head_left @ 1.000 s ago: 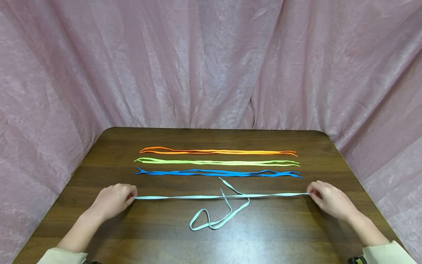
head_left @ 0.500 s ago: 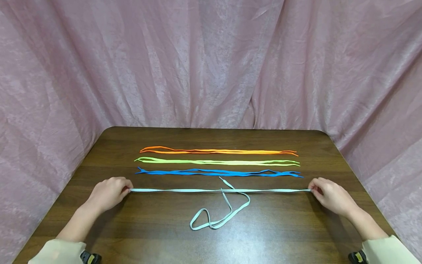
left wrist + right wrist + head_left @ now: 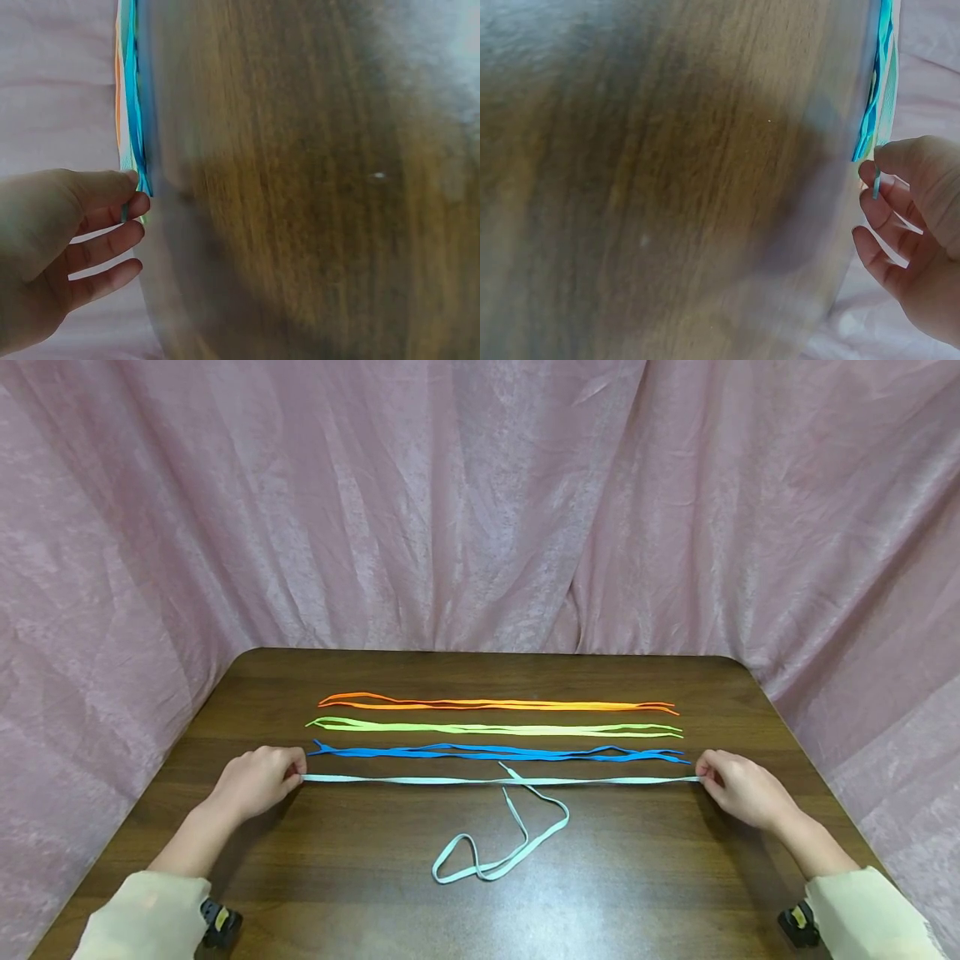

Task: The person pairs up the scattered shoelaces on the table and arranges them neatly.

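Note:
A pale blue lace is stretched taut across the brown table, just in front of the dark blue lace. My left hand pinches its left end. My right hand pinches its right end. The rest of the pale lace hangs off the stretched part and lies in a loose loop nearer me. In the left wrist view my fingers curl beside the laces. In the right wrist view my fingers pinch the pale lace end.
Three laces lie in straight parallel rows further back: orange, yellow-green and dark blue. A pink curtain surrounds the table on three sides.
Both hands have moved away from me, carrying the taut pale blue lace closer to the dark blue lace. The loose loop has stayed in place.

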Tool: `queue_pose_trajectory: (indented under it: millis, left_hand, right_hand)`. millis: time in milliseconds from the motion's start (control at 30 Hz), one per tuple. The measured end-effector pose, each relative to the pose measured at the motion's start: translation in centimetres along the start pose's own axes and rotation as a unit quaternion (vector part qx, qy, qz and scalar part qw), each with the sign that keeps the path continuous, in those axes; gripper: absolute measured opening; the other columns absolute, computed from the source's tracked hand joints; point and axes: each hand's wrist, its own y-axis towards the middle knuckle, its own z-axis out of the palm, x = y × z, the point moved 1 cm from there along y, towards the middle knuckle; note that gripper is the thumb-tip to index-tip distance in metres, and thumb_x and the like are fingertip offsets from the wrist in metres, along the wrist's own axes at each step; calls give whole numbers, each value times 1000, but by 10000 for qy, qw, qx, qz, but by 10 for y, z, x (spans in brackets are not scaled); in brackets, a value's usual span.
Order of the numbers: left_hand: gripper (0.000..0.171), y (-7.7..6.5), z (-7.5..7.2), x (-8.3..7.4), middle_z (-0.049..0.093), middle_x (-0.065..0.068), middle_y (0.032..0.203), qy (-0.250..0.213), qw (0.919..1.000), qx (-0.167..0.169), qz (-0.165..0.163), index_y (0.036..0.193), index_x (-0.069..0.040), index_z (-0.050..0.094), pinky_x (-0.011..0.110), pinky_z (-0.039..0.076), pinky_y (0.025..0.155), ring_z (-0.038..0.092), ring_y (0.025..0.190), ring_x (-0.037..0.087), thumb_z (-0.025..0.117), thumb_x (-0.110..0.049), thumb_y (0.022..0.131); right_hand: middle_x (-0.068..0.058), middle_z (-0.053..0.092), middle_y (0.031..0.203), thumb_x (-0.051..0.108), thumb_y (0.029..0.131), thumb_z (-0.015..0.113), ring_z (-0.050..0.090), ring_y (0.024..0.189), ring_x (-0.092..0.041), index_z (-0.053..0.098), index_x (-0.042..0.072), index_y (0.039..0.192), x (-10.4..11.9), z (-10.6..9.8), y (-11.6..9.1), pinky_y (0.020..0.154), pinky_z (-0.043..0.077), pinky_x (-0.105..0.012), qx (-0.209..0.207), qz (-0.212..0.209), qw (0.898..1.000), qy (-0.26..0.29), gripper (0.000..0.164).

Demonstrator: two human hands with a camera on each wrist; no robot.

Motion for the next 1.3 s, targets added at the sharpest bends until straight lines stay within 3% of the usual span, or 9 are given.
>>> queue_pose_trajectory:
  millis: [433,767,1300]
  left_hand:
    - [15,13,2,3,50,-8,63,-31,9998,125,-151,71,-20,57,34,37,47,48,57,13,68,-14,78]
    - [17,17,7,3,48,-8,61,32,9997,156,-168,68,-21,56,35,36,47,49,58,15,69,-16,77]
    - [17,21,4,7,48,-7,62,10,9995,193,-254,68,-21,55,34,36,46,48,59,15,68,-16,78]
  right_hand:
    - [11,45,67,1,73,67,41,61,-2,51,16,73,-5,4,11,52,34,-23,541,447,9975,-114,22]
    - [9,46,67,1,74,66,41,61,-4,53,15,71,-6,8,14,54,35,-24,722,492,9962,-26,20]
    - [11,44,65,0,71,67,40,60,-2,51,17,69,-5,9,15,51,34,-22,304,233,9992,-130,23]
